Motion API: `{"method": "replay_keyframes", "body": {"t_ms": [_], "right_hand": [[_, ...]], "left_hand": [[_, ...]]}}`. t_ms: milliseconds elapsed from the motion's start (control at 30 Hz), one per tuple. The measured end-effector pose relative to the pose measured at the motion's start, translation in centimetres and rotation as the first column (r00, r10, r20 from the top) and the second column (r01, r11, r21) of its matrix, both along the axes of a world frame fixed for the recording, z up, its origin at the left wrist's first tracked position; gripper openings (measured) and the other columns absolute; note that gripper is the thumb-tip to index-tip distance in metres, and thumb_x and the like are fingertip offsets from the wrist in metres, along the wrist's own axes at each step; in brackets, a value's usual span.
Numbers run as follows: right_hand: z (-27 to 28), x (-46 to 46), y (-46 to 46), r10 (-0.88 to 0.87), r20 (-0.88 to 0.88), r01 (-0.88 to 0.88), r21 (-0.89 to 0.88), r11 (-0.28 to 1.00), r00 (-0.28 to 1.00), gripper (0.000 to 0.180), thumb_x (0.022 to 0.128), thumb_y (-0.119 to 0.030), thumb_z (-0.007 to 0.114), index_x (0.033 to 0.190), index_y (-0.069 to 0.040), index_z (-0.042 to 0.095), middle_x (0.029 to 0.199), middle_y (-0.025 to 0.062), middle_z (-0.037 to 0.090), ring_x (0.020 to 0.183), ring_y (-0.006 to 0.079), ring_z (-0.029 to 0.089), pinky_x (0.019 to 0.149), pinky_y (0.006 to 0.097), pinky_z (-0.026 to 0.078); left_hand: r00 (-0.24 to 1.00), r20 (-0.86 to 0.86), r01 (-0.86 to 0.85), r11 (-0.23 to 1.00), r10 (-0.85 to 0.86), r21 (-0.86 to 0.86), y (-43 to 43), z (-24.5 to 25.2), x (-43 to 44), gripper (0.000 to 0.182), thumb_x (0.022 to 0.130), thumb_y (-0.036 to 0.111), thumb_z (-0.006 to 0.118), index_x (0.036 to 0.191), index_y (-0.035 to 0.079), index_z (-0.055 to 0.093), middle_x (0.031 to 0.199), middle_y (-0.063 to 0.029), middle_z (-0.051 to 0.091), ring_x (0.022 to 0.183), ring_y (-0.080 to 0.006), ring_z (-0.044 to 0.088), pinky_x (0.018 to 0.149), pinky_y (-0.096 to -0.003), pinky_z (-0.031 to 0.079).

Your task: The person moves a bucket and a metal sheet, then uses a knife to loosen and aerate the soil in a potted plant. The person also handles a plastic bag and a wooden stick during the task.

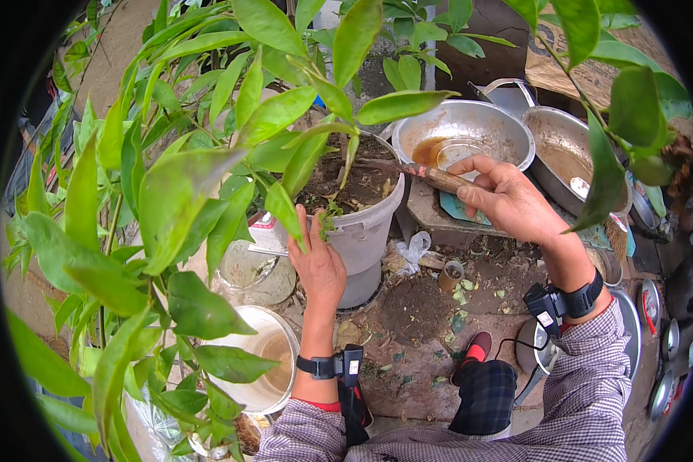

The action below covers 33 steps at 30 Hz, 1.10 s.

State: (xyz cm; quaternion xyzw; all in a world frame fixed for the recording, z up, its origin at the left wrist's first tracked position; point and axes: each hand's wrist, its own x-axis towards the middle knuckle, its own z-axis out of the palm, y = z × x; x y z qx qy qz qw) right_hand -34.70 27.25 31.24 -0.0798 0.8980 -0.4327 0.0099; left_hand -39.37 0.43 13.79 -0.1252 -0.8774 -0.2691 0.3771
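My right hand [505,196] grips the wooden handle of a small hand tool [439,177]. The tool's thin, dark metal end reaches over the rim of a white plastic bucket [369,231] and touches or hovers close above the dark soil [346,179] inside; its tip is partly behind leaves. A plant stem rises from that soil. At the bucket's near left rim, my left hand [320,263] has its fingers pointing up beside a small green sprig [329,219]. A leaf covers some of those fingers, so whether they pinch the sprig is unclear.
Broad green leaves [179,202] crowd the left side and hang at upper right. Metal basins [468,130] stand on a low ledge behind my right hand. An open white bucket [277,341] sits below my left forearm. Metal pans [649,303] lie at far right.
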Motion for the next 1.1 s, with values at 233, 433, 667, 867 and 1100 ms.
{"method": "replay_keyframes", "body": {"t_ms": [233,433,667,867,1100], "right_hand": [[-1.7,-0.7,0.7,-0.028,-0.139,0.038,0.066,0.997,0.99,0.029,0.089,-0.014,0.058,0.114,-0.001,0.057,0.085,0.0133,0.063,0.076,0.0185,0.059,0.07,0.0326,0.047],[-0.5,-0.3,0.2,0.133,0.025,-0.129,-0.115,0.985,0.991,0.027,0.089,-0.013,0.059,0.115,-0.006,0.058,0.066,-0.0015,0.056,0.059,0.0059,0.048,0.055,0.0249,0.039],[-0.5,-0.8,0.1,0.028,-0.122,-0.027,0.008,1.0,0.992,0.026,0.089,-0.014,0.059,0.114,-0.006,0.058,0.066,-0.0016,0.057,0.057,0.0053,0.046,0.053,0.0238,0.039],[2.1,-0.3,-0.9,0.15,-0.238,-0.105,0.189,0.976,0.96,0.021,0.085,-0.01,0.062,0.106,-0.004,0.062,0.066,0.0032,0.058,0.059,0.009,0.051,0.055,0.0272,0.041],[6.1,-2.5,-0.1,0.417,-0.387,-0.14,0.574,0.807,0.823,0.022,0.082,-0.014,0.064,0.102,-0.004,0.066,0.074,0.012,0.065,0.065,0.0207,0.061,0.061,0.0334,0.047]], "left_hand": [[1.0,0.014,0.012,1.0,-0.012,0.005,0.5,0.5,-0.8,0.064,0.074,-0.008,0.048,0.136,0.008,0.042,0.15,-0.0148,0.029,0.123,-0.045,0.035,0.103,-0.0529,0.028],[1.0,-0.002,0.015,1.0,-0.015,0.014,0.2,0.3,-0.7,0.063,0.073,-0.008,0.049,0.134,0.007,0.044,0.145,-0.0199,0.034,0.126,-0.0418,0.033,0.104,-0.0518,0.027],[1.0,0.012,0.011,1.0,-0.011,0.015,0.3,0.6,-0.3,0.061,0.074,-0.006,0.05,0.133,0.007,0.046,0.14,-0.0211,0.038,0.126,-0.0414,0.034,0.104,-0.052,0.027],[1.0,0.012,0.0,1.0,0.0,-0.017,-0.1,0.0,0.2,0.064,0.07,-0.011,0.049,0.133,0.001,0.044,0.147,-0.0181,0.029,0.13,-0.0384,0.031,0.108,-0.0454,0.026],[1.0,0.004,-0.013,1.0,0.014,-0.029,0.2,0.5,-0.2,0.064,0.07,-0.01,0.049,0.133,0.001,0.044,0.147,-0.0191,0.029,0.13,-0.0392,0.031,0.108,-0.0463,0.026]]}}
